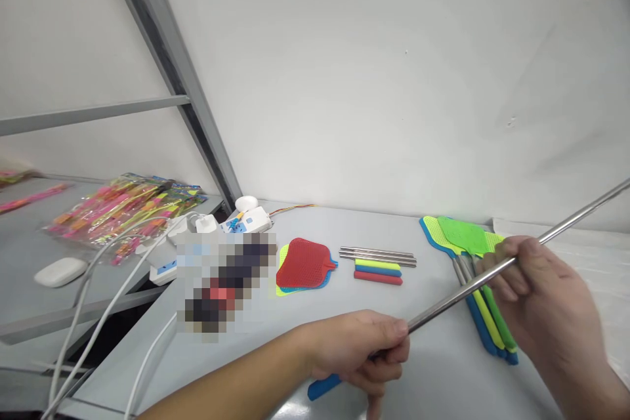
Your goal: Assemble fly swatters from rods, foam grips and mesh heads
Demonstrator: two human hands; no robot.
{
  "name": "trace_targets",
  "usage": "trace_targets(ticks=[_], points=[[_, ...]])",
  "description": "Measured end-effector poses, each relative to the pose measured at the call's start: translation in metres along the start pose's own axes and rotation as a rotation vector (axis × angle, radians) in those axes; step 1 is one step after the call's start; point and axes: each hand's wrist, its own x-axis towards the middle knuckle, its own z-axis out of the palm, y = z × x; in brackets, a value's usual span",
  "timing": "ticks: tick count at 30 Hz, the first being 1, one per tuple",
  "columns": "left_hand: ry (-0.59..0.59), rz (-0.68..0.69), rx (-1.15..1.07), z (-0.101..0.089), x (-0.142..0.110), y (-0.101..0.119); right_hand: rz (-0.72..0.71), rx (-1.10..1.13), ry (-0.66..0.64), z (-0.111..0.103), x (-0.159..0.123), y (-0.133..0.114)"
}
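Observation:
My left hand [367,348] is closed round the blue grip [323,387] at the near end of a long telescopic metal rod [566,224]. The rod runs up to the right and leaves the frame. My right hand [536,295] pinches the rod about halfway along. Both hands hover over the grey table [433,335]. Under my right hand lies a pile of finished fly swatters [467,243] with green, yellow and blue heads and handles.
Red, yellow and blue swatter heads [302,266] lie stacked mid-table beside bare metal rods [378,254] and coloured grips [378,271]. A power strip [246,222] with white cables, a blurred patch, a white case [60,271] and bagged colourful items [123,207] sit left.

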Motion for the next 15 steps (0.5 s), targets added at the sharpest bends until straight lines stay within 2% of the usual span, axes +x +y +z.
trace_targets(ticks=[2,5,6,9,15], points=[[0.008,0.028,-0.022,0.0,0.0,-0.003,0.051,-0.095,-0.095,0.01,-0.016,0.015],[-0.01,0.066,-0.043,0.0,0.0,-0.003,0.16,-0.179,-0.375,0.026,-0.045,0.034],[-0.015,0.07,-0.038,0.001,0.0,-0.002,0.175,-0.164,-0.415,0.03,-0.052,0.036],[-0.025,0.04,-0.036,0.003,-0.002,0.003,0.185,-0.176,-0.419,0.031,-0.059,0.031],[-0.041,0.01,-0.032,0.004,-0.003,0.009,0.138,-0.139,-0.282,0.018,-0.039,0.012]])
